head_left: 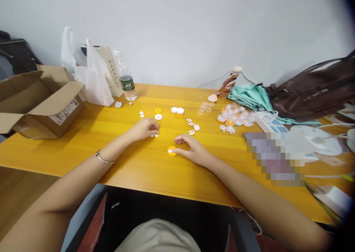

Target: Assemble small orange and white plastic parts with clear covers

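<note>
Yellow worktop supports the disc just left of the nearer right hand, at its thumb tip, that hand half-open with nothing visibly gripped, while the left hand curls by white pieces, its grip indeterminable.

Left of the left hand sits an open cardboard box; beyond that hand are a white plastic bag, a paper bag and a green-labelled water bottle; beyond and right of the right hand, a brown bottle, teal fabric and a dark brown bag; nearer it, a pixelated flat object
</note>
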Demonstrator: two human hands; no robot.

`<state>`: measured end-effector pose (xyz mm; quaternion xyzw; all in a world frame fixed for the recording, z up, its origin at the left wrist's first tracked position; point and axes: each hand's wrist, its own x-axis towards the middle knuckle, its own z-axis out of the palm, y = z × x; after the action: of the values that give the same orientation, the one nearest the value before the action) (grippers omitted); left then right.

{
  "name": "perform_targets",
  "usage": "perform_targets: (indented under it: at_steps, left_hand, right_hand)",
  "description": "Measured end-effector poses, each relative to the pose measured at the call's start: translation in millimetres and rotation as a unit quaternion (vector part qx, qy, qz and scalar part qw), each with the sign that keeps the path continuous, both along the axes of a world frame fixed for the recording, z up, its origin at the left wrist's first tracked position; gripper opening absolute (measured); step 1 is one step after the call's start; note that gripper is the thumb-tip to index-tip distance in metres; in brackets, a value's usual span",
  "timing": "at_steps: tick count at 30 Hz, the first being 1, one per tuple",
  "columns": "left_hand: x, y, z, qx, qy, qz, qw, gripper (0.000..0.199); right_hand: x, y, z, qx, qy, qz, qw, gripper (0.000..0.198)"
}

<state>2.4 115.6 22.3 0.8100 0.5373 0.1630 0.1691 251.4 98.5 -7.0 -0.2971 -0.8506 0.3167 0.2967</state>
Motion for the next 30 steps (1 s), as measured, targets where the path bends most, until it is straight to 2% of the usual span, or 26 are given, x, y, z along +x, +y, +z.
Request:
perform_targets:
  at_steps: [5, 12, 18, 20, 22, 25, 30]
  left_hand:
    - [5, 10, 8.9, -0.012, 0.058, 0.003, 0.998, 0.012]
    - [13, 7, 9.2, 0.047, 0.162, -0.008, 0.986, 0.015]
    - [22, -2, 9.3, 0.076, 0.185, 0.010, 0.980, 0.017]
    - [29, -8, 12.6, 0.087, 0.144, 0.000, 0.986, 0.017]
    - [39, -19, 17.2, 0.103, 0.047, -0.032, 0.993, 0.015]
    - [56, -36, 23.6, 0.116, -0.101, -0.085, 0.985, 0.014]
    - [73, -50, 24.5, 0.126, -0.179, -0.102, 0.970, 0.012]
  right_hand:
    - [1, 0, 1, 0.006, 0.013, -0.008, 1.000, 0.026]
    - [3, 2, 2, -0.002, 0.024, -0.023, 0.999, 0.025]
    - [2, 2, 3, 0.004, 0.044, -0.040, 0.998, 0.020]
    - [1, 2, 2, 0.008, 0.056, -0.049, 0.997, 0.016]
    - [0, 3, 1, 0.009, 0.074, -0.056, 0.996, 0.014]
    - [-1, 2, 0, -0.002, 0.113, -0.064, 0.992, 0.015]
    - [1, -2, 3, -0.015, 0.144, -0.082, 0.986, 0.010]
